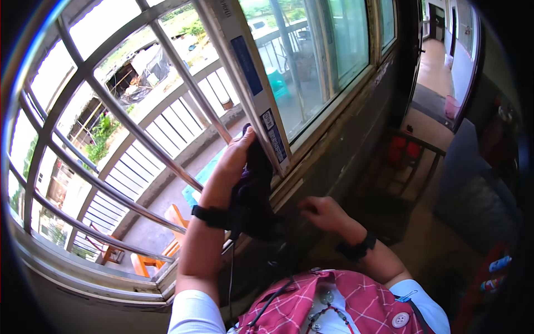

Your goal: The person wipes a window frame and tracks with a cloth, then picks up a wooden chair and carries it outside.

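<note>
My left hand (pixel 240 149) is closed on a dark cloth (pixel 255 192), its thumb on top near the edge of the window sash (pixel 272 128). The cloth hangs down beside the sash, past my wrist, and its lower folds are lost in shadow. My right hand (pixel 327 212) is held lower and to the right, apart from the cloth, below the window sill. Its fingers are curled in, and I see nothing in them. Each wrist wears a black band.
Metal bars (pixel 147 139) cross the window opening on the left. Beyond them are a balcony railing (pixel 161 125) and an orange stool (pixel 146 264). On the right stand a dark wooden chair frame (pixel 423 146) and a grey covered piece (pixel 473 189). A doorway opens at upper right.
</note>
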